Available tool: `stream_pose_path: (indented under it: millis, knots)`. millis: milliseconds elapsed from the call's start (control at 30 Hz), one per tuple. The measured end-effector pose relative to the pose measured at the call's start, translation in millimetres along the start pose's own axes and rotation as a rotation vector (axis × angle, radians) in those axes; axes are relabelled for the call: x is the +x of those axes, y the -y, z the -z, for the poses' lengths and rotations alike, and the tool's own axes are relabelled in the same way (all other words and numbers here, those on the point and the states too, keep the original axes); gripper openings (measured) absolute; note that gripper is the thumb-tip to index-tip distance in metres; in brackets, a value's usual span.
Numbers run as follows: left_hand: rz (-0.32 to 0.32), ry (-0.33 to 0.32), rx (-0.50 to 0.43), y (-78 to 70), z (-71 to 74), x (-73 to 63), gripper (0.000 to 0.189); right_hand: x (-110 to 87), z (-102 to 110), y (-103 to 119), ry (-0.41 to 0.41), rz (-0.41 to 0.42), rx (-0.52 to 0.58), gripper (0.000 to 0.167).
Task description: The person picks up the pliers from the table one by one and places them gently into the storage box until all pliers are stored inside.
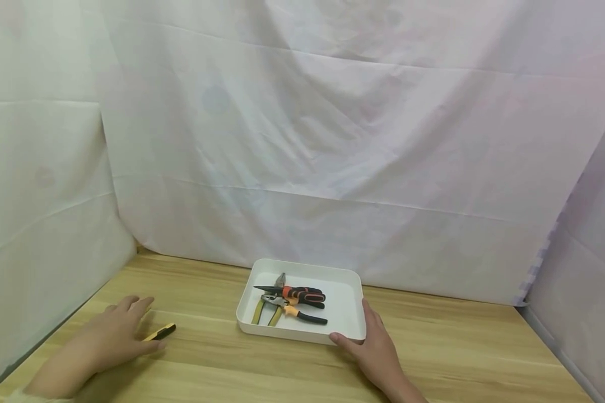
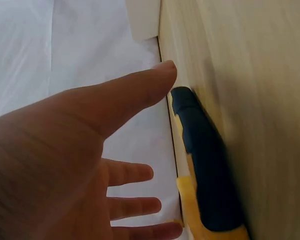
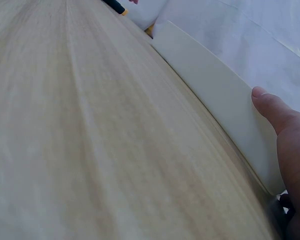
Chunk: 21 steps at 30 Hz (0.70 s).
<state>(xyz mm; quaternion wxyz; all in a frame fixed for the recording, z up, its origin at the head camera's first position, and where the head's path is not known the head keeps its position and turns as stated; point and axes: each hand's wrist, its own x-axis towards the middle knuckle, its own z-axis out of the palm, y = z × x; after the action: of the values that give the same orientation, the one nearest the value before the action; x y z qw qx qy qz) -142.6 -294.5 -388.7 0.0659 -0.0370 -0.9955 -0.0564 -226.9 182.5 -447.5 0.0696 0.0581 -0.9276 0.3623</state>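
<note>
At the left, my left hand (image 1: 108, 336) spreads its fingers above a yellow-and-black handled tool (image 1: 162, 332) lying on the table. In the left wrist view the thumb and fingers stand apart, with the tool's dark grip (image 2: 202, 160) beside them; its working end is hidden. A shallow white tray (image 1: 302, 334) sits further right. My right hand (image 1: 378, 350) holds its near right corner, thumb at the front rim and fingers along the right side. Inside the tray, orange-and-black long-nose pliers (image 1: 302, 294), yellow-and-black pliers (image 1: 305, 317) and olive-handled pliers (image 1: 259, 310) lie piled together.
The wood-grain table (image 1: 222, 364) extends beneath everything. White cloth (image 1: 333, 140) hangs close behind the tray, and more cloth closes off the left (image 1: 45, 196) and right sides.
</note>
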Motion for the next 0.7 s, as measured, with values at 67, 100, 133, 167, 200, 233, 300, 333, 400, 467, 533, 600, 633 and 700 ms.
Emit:
stream_pose_path:
  millis: [67, 100, 133, 167, 200, 233, 300, 333, 400, 467, 533, 600, 633, 700]
  knots:
    - [0.014, 0.025, 0.000, 3.8, -0.8, -2.7, 0.106, 0.0, -0.3, 0.3, 0.003, -0.003, -0.003, 0.118]
    - [0.025, 0.041, -0.005, 5.1, -1.7, -3.2, 0.106, -0.1, 0.0, 0.2, 0.002, -0.004, -0.005, 0.119]
    - [0.035, 0.057, -0.012, 6.3, -2.5, -3.4, 0.107, -0.1, 0.3, 0.0, 0.001, -0.004, -0.004, 0.119]
    - [0.039, 0.069, -0.020, 7.7, -3.7, -3.5, 0.107, 0.0, 0.5, 0.0, 0.001, -0.003, -0.002, 0.118]
    - [0.051, 0.083, -0.027, 8.6, -4.2, -3.4, 0.109, 0.1, 0.6, -0.1, 0.001, -0.001, 0.001, 0.118]
    - [0.061, 0.096, -0.035, 9.6, -5.2, -3.2, 0.110, 0.0, 0.7, -0.1, 0.001, 0.001, 0.002, 0.118]
    - [0.075, 0.100, -0.047, 11.7, -7.5, -2.5, 0.111, -0.2, 0.8, -0.1, 0.000, 0.006, 0.003, 0.118]
    - [0.076, 0.090, -0.050, 12.7, -8.8, -2.2, 0.111, -0.3, 0.9, -0.1, 0.000, 0.008, 0.003, 0.118]
    - [0.087, 0.070, -0.045, 13.7, -11.1, -1.6, 0.114, -0.5, 0.8, -0.1, -0.002, 0.010, 0.002, 0.118]
    - [0.086, 0.043, -0.032, 14.4, -14.1, -1.3, 0.113, -0.5, 0.6, -0.3, -0.004, 0.011, 0.000, 0.117]
    - [0.098, 0.028, -0.023, 13.7, -15.6, -1.3, 0.115, -0.2, -0.1, -0.5, -0.004, 0.011, -0.003, 0.117]
    - [0.114, 0.027, -0.026, 13.0, -16.1, -0.5, 0.116, 0.3, -0.7, -0.7, -0.003, 0.009, -0.004, 0.118]
    - [0.124, 0.028, -0.030, 12.4, -15.8, 0.1, 0.117, 0.6, -1.0, -0.8, -0.003, 0.008, -0.003, 0.118]
    - [0.145, 0.043, -0.041, 11.0, -14.4, 1.7, 0.120, 1.3, -1.6, -0.9, -0.003, 0.004, -0.004, 0.118]
